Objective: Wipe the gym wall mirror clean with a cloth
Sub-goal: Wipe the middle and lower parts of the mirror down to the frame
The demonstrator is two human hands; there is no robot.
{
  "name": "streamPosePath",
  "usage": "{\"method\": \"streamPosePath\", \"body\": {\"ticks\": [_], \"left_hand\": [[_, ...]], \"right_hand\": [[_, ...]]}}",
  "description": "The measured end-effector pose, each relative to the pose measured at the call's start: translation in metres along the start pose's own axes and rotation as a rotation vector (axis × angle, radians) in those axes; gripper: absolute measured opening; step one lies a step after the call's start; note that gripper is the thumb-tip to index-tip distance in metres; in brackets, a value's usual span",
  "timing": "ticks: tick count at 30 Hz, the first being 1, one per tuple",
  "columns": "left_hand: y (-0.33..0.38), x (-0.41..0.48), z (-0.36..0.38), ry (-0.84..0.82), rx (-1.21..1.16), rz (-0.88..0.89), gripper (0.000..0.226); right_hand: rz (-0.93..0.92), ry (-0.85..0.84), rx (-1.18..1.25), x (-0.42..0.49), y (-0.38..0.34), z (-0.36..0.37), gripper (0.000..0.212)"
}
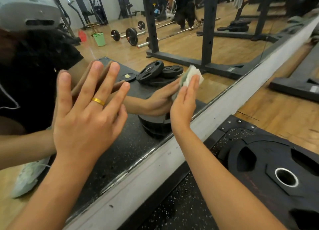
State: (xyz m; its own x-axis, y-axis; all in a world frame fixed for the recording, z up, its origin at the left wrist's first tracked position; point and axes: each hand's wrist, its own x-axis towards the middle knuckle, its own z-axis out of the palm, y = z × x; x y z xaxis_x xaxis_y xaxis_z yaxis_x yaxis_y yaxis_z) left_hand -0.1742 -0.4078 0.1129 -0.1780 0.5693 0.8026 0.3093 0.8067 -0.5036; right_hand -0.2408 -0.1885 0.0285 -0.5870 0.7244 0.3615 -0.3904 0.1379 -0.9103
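two bare forearms nearest, reaching away toward the mirror (189,45). left hand (86,122) spread wide, fingers straight, tips laid on the glass at the left, gripping nothing; one gold ring (98,101) on it. right hand (184,105) flat as well, straight fingers pressing one small folded cloth (192,74) against the glass low down, just above the pale frame (172,153) along the mirror's bottom edge; no curl round the cloth to be seen, thumb hidden. looks like wiping along the lower strip. possible trouble from here: fresh smears from the bare left fingertips resting on the glass; cloth kept in place by flat pressure alone, so liable to slide out or bunch up on a quick stroke; small folded pad, so easy to leave unwiped streaks between passes; body weight leaned through the left palm, a risk on a slick pane. counted: two hands, one cloth, one ring, one black weight plate (276,169) on the speckled mat (181,204) at near right. reflected only: a stack of plates (158,72), one green bucket (100,39), one red container (82,36), barbells too overlapped to count surely.
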Motion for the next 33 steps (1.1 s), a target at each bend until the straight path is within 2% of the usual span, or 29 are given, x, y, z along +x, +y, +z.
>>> {"method": "streamPosePath", "body": {"ticks": [2, 3, 5, 8, 10, 12, 14, 16, 17, 21, 23, 25, 27, 30, 32, 33], "left_hand": [[0.001, -0.003, 0.003, -0.010, -0.022, -0.005, 0.040], [0.002, -0.005, 0.004, -0.021, -0.039, -0.011, 0.041], [0.006, -0.005, 0.004, -0.020, -0.045, -0.014, 0.041], [0.007, -0.001, 0.003, 0.007, 0.003, 0.002, 0.041], [0.005, 0.002, 0.003, 0.011, 0.022, 0.010, 0.042], [0.004, 0.000, 0.004, 0.020, 0.033, 0.011, 0.041], [0.004, -0.003, 0.005, 0.017, 0.038, 0.012, 0.041], [0.003, -0.003, 0.004, 0.003, 0.027, 0.013, 0.041], [0.002, -0.003, 0.003, -0.001, 0.023, 0.007, 0.041], [0.004, 0.002, 0.001, 0.007, -0.004, 0.000, 0.040], [0.003, 0.003, 0.001, 0.013, -0.001, 0.003, 0.040], [0.000, 0.003, 0.001, 0.009, -0.008, -0.002, 0.039], [0.000, 0.001, 0.002, 0.004, -0.031, -0.010, 0.039], [0.004, -0.003, 0.003, -0.008, -0.053, -0.030, 0.039], [0.007, -0.004, 0.002, -0.004, -0.043, -0.027, 0.039], [0.007, -0.003, 0.001, 0.001, -0.027, -0.019, 0.040]], "right_hand": [[-0.124, -0.059, -0.064, -0.009, 0.022, -0.010, 0.052], [-0.122, -0.059, -0.100, -0.010, 0.037, -0.018, 0.052], [0.016, -0.024, -0.125, -0.005, 0.057, -0.030, 0.053], [0.221, 0.114, -0.036, 0.006, 0.053, -0.022, 0.052], [0.238, 0.182, 0.031, 0.006, 0.026, -0.009, 0.050], [0.100, 0.111, 0.093, -0.008, -0.013, 0.007, 0.047], [-0.134, -0.027, 0.092, -0.034, -0.040, 0.020, 0.048], [-0.256, -0.077, 0.033, -0.047, -0.029, 0.021, 0.050], [-0.229, -0.075, -0.006, -0.045, -0.012, 0.015, 0.050], [0.158, 0.027, -0.121, -0.026, 0.045, -0.021, 0.053], [0.191, 0.007, -0.137, -0.025, 0.046, -0.023, 0.054], [0.102, -0.087, -0.074, -0.036, 0.024, -0.015, 0.053], [-0.097, -0.217, -0.008, -0.061, -0.001, -0.008, 0.052], [-0.409, -0.388, -0.120, -0.082, 0.003, -0.009, 0.052], [-0.459, -0.379, -0.252, -0.067, 0.026, -0.018, 0.053], [-0.396, -0.324, -0.257, -0.057, 0.035, -0.021, 0.053]]}}
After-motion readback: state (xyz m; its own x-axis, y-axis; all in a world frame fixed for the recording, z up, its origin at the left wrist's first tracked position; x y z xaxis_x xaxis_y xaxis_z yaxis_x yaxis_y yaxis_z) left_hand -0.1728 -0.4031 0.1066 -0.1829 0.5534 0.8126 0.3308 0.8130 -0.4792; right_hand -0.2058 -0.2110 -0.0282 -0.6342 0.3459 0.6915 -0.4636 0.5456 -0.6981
